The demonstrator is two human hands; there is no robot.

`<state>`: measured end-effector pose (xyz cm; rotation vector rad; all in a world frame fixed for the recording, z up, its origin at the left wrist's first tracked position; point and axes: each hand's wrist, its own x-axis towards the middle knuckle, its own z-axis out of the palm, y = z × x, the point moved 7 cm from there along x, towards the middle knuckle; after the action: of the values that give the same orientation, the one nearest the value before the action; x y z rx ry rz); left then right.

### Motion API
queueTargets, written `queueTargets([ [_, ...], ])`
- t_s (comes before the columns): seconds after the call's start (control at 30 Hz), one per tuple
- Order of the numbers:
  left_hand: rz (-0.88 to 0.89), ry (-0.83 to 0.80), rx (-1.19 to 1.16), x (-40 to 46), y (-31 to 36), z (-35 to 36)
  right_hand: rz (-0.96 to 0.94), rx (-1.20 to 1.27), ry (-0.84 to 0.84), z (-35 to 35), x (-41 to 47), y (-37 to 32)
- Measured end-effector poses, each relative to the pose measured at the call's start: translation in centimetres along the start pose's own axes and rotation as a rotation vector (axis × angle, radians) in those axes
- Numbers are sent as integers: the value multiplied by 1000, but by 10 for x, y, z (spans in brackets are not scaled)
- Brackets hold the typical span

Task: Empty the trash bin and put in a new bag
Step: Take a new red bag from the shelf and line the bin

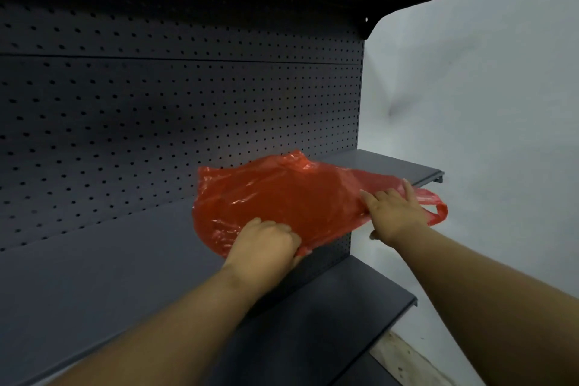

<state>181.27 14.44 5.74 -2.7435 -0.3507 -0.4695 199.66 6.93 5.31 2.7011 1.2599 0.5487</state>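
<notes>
The person is showing only two arms and two hands, and both are appearing bare along every part that falls inside the view. The left forearm [175,323] is coming in from the bottom edge as a broad, rounded shape that is narrowing steadily toward the wrist. The right forearm [501,276] is entering from the lower right corner and is tapering the same way. The wide lens is making both look thick near the edge and slimmer farther out. The left hand [266,241] is presenting its back, with rounded knuckles catching a little light. The right hand [396,213] is showing its back too, its fingers [409,193] looking slender; the nails are too blurred to tell.
</notes>
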Motion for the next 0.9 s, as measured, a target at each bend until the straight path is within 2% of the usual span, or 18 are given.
queueTargets([
  [0.17, 127, 268, -170, 15, 39, -22, 87, -65, 64, -2, -32, 50],
  [0.27, 153, 288, -376, 25, 72, -25, 202, -51, 128, 5, -69, 98],
  [0.4, 164, 199, -626, 39, 120, -5, 355, 61, 102, 27, -137, 150],
  [0.5, 207, 99, -753, 45, 165, 32, 512, 139, -12, 62, -191, 175],
  [0.63, 158, -124, -951, 37, 220, 105, 711, 376, -112, 122, -253, 190],
  [0.8, -37, -334, -1184, 5, 275, 190, 771, 538, -299, 202, -309, 179],
  [0.9, -270, -394, -1321, -27, 298, 250, 763, 580, -428, 248, -332, 166],
])
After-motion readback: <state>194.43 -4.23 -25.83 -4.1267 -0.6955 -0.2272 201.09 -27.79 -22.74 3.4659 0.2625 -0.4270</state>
